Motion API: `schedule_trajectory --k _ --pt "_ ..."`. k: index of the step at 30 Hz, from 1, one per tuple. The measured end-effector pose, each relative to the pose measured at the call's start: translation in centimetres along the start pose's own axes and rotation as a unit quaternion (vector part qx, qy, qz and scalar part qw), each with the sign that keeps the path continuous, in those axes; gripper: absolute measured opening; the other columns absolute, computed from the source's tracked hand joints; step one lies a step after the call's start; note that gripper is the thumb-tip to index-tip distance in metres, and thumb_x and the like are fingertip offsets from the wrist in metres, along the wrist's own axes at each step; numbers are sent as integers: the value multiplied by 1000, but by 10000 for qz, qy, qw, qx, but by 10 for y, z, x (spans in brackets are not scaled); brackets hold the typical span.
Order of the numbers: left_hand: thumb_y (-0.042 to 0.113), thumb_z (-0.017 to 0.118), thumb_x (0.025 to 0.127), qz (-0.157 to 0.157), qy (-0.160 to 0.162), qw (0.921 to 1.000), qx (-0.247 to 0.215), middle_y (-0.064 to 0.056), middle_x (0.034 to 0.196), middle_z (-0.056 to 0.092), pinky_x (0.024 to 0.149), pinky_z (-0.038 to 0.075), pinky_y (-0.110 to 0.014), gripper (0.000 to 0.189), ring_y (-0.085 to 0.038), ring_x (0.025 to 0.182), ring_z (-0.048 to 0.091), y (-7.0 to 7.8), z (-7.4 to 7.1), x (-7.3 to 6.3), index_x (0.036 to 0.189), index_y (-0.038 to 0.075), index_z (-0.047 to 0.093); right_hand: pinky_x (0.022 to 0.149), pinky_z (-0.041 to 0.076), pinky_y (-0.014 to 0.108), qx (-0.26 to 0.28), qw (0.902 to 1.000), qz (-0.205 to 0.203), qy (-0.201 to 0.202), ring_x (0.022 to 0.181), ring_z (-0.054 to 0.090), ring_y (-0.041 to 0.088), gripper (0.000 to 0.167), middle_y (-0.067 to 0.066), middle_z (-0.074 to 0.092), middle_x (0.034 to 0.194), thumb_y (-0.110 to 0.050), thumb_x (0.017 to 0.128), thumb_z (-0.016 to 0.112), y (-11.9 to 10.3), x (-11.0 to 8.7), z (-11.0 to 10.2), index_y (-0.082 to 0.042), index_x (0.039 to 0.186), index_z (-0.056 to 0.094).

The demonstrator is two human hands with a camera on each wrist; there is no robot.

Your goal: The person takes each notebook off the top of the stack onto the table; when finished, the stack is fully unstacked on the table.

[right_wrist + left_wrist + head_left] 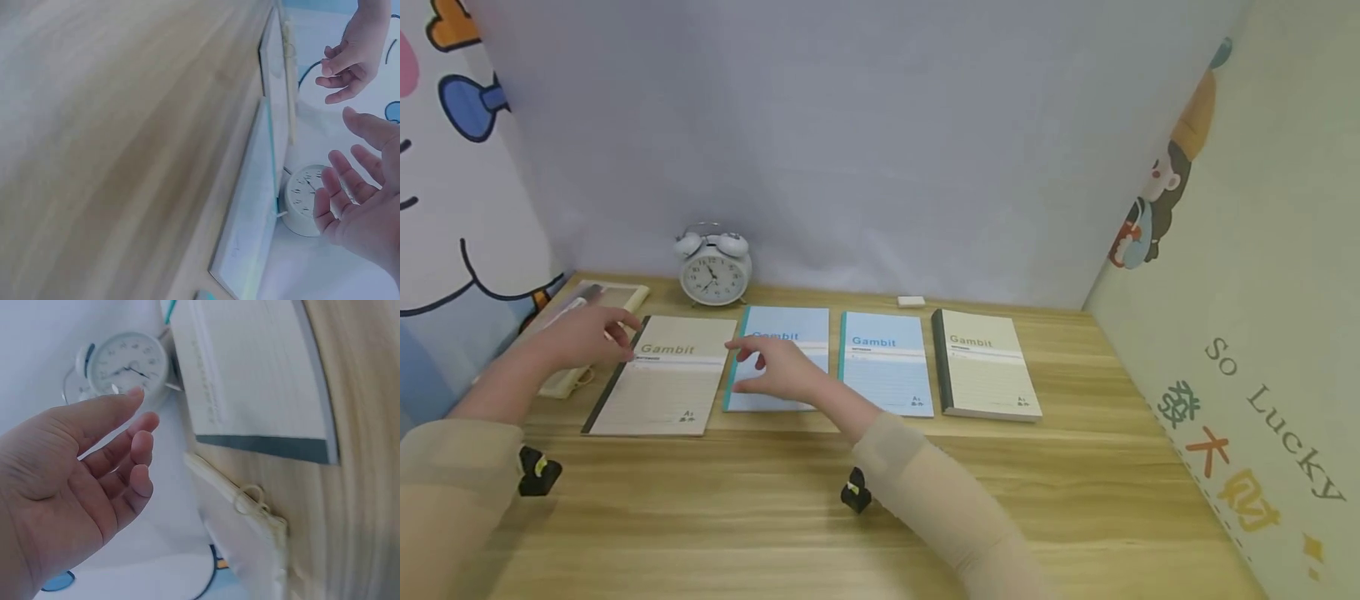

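Your left hand (597, 335) hovers by the dark spine (607, 392) of the leftmost beige notebook (666, 383), flat on the tabletop (737, 508); your right hand (782, 368) hangs over the neighbouring blue notebook (808, 323). Both hands hold nothing, thumbs apart from loosely bent fingers! Behind the beige notebook, the alarm clock (715, 275) stands upright.

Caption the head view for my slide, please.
Two empty hands near four Gambit notebooks in a row, alarm clock behind.

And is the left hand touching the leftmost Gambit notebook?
Apart. Left wrist view: a clear gap shows between the left hand and the leftmost Gambit notebook.
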State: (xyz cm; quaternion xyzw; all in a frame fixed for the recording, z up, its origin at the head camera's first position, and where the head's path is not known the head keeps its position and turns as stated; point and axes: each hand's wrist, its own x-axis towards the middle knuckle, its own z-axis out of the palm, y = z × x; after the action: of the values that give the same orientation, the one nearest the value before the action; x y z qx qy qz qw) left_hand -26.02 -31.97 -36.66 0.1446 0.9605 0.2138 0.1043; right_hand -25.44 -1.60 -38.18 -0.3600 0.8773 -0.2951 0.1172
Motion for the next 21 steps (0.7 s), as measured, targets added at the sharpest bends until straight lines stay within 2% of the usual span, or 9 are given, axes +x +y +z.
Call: schedule_trajectory --k 6,13,16,18,21 --pt "16 70 85 285 179 9992 193 -9 93 65 69 52 -42 48 -33 89 62 32 -5 4 124 -6 54 80 43 18 -163 9994 -267 161 102 55 17 58 2 60 122 -24 86 70 3 -15 -26 -14 139 47" --pt "23 70 85 392 504 9969 468 -9 98 65 72 51 -43 49 -27 91 61 74 -10 7 125 0 55 87 47 31 27 9986 -207 479 104 52 16 58 1 58 124 -24 87 69 15 -43 -62 -17 139 47" --pt "25 69 86 416 513 9963 552 -10 102 64 75 50 -44 48 -28 95 60 95 -13 7 127 3 55 86 47 34 45 9975 -210 669 103 51 13 57 -1 58 124 -24 86 70 22 -57 -76 -17 139 47" --pt "25 67 88 435 457 9966 534 -13 106 63 77 49 -45 49 -29 99 59 109 -13 8 130 3 53 85 46 34 78 9968 -191 771 103 50 13 57 -1 57 125 -24 86 70 25 -67 -87 -18 139 47" --pt "23 66 89 560 543 9964 340 -15 109 62 81 48 -46 49 -30 101 58 128 -11 10 131 4 51 86 46 36 43 9957 -174 904 106 51 16 57 0 57 125 -23 86 70 30 -83 -104 -18 139 47"
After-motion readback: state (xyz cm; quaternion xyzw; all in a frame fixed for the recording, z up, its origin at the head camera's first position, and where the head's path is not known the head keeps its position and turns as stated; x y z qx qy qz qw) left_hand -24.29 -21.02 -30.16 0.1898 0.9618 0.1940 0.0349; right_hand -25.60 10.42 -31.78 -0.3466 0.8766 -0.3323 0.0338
